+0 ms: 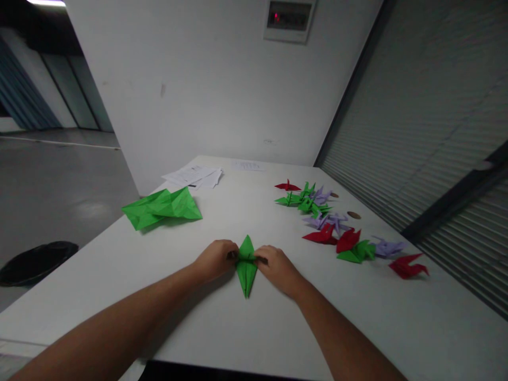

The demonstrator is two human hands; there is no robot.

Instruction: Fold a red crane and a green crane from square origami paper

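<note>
A green folded paper (246,272) lies on the white table in front of me. It has a long diamond shape, one point away from me and one toward me, with a slit down its near half. My left hand (217,259) pinches its left edge at the middle. On the opposite edge, my right hand (275,266) pinches the paper with thumb and finger. The fingertips of both hands partly hide the paper's side edges.
Several folded paper cranes in red (348,240), green (358,252) and purple (388,247) lie along the table's right side. Creased green sheets (163,207) rest at the left, with printed papers (195,175) behind. A black bin (37,262) stands on the floor, left of the table (222,328).
</note>
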